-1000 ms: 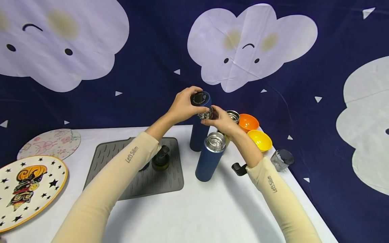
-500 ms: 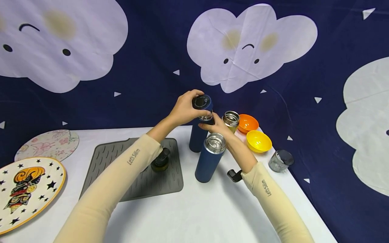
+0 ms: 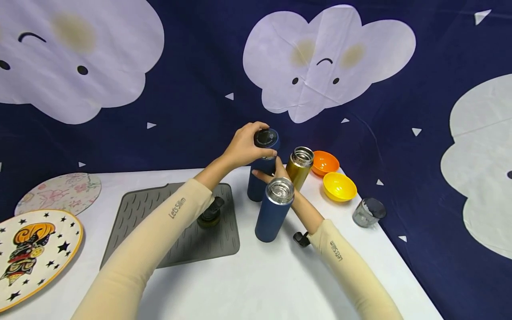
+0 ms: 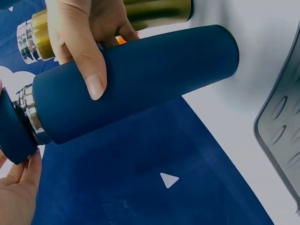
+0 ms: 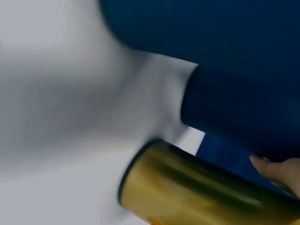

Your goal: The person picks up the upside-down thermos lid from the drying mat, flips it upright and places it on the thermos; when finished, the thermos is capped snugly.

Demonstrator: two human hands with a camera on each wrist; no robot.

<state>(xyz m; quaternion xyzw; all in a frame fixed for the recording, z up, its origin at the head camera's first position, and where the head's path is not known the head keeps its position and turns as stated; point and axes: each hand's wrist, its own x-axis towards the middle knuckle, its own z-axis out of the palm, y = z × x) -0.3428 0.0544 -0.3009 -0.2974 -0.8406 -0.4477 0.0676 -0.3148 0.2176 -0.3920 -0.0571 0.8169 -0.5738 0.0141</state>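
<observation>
A tall blue thermos bottle [image 3: 256, 189] stands at the back of the table. Its blue lid [image 3: 267, 138] with a dark round top is at the mouth, gripped by my left hand [image 3: 242, 144]. In the left wrist view, a steel neck [image 4: 30, 110] shows between lid and body. My right hand [image 3: 281, 172] grips the upper body, thumb [image 4: 91, 70] laid along its side. An uncapped blue bottle [image 3: 272, 220] stands in front, hiding part of the right hand and wrist. Close on the right is an uncapped gold bottle [image 3: 299, 171].
A grey drying mat [image 3: 224, 240] with a black-topped item [image 3: 210, 213] lies left. Black lid-like piece [image 3: 301, 239] sits by the right sleeve. Orange bowl [image 3: 325, 163], yellow bowl [image 3: 340, 187] and glass jar [image 3: 369, 212] line the right edge. A decorated plate [image 3: 40, 253] is far left.
The left hand and lid have come down slightly towards the bottle. My right hand has slid from the bottle's neck down to its body, uncovering the gold bottle.
</observation>
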